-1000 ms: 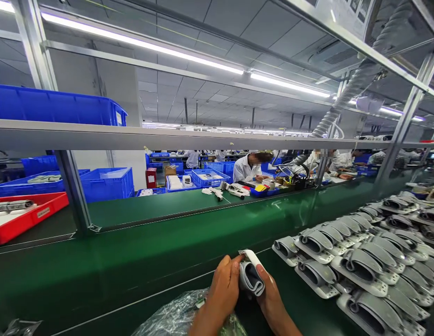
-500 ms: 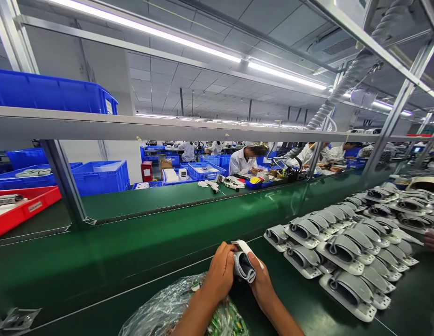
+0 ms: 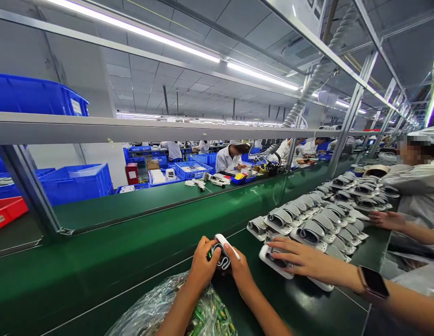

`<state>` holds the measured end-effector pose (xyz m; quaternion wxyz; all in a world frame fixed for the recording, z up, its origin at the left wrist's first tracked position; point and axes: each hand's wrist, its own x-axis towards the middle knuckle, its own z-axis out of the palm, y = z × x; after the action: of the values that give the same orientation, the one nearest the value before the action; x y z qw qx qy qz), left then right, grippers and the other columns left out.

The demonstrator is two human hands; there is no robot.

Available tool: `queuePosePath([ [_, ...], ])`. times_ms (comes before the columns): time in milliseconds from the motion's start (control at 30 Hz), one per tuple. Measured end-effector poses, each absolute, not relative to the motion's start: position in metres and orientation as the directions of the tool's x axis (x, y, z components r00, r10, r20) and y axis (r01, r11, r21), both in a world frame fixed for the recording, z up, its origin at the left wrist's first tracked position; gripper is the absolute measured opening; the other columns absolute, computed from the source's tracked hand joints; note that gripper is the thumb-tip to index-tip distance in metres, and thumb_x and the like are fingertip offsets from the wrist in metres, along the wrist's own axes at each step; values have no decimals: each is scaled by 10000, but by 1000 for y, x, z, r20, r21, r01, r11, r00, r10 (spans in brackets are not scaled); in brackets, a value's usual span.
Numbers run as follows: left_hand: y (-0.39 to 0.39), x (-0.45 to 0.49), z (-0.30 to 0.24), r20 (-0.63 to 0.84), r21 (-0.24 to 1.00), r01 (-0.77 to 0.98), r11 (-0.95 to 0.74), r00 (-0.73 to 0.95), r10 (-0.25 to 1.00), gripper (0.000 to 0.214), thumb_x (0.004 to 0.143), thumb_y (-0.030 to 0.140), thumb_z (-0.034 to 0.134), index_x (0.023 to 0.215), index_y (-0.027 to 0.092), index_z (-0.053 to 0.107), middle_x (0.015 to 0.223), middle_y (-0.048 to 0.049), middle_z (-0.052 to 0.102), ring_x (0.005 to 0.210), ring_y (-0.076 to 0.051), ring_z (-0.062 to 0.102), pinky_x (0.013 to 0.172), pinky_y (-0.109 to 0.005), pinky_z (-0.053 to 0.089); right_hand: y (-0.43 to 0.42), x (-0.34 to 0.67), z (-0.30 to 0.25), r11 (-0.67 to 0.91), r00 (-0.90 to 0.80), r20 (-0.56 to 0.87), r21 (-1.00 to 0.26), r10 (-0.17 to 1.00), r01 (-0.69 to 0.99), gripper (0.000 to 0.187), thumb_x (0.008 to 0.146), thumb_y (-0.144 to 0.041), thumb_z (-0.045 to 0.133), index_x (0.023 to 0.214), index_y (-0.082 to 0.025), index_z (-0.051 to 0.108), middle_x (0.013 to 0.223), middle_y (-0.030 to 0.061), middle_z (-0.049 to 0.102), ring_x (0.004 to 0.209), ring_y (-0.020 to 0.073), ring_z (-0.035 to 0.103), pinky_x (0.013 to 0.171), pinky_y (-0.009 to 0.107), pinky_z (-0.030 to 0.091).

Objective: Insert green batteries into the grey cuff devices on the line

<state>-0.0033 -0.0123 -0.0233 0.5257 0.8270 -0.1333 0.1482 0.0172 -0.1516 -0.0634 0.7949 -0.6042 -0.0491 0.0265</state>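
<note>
Both of my hands are closed around one wrist blood pressure cuff (image 3: 222, 259), a rolled grey band on a white plastic housing. My left hand (image 3: 203, 261) grips its left side, and a small green part (image 3: 210, 254) shows by those fingers. On the other side, my right hand (image 3: 240, 268) has its thumb along the white housing. Below my forearms lies a clear plastic bag (image 3: 150, 303) with many small green parts in it. Rows of similar grey cuffs on white housings (image 3: 310, 231) stand on the green table to the right.
A co-worker's hand (image 3: 301, 261) with a dark watch reaches over the nearest cuffs. That co-worker's other hand (image 3: 387, 219) rests by the far right of the rows. A metal post (image 3: 31, 186) and shelf (image 3: 150, 130) frame the bench, with blue bins (image 3: 77, 184) behind.
My view has swung right, bringing the co-worker into sight. A co-worker's arm now extends over the cuffs. My hands still hold the cuff, and a green part now shows by the left fingers.
</note>
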Motion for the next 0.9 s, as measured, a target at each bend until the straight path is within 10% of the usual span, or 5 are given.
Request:
queuePosePath([
  [300,-15,-4,-29,425,801,-444,-401,894,-140,362,988,481,406,1061,170,576,1043,-83,541,982,-227,527,918,-395,392,-153,22,-66,289,999,13,-957,34,2,593,736,-716,717,826,-134,645,678,3,533,618,125,484,509,243,423],
  [567,-19,9,-46,95,971,-116,208,990,106,576,794,753,560,890,190,489,723,31,416,670,-133,409,649,-286,381,-150,21,-58,407,989,91,-913,120,34,573,756,-693,726,847,-137,623,690,6,576,610,121,501,517,240,422],
  [900,-12,17,-42,-55,906,34,422,998,38,725,527,371,662,1196,141,505,814,44,370,586,-61,332,464,-199,239,-169,18,-36,866,956,-146,-406,255,-292,454,801,-636,646,970,-221,577,733,16,660,509,139,536,381,183,227],
])
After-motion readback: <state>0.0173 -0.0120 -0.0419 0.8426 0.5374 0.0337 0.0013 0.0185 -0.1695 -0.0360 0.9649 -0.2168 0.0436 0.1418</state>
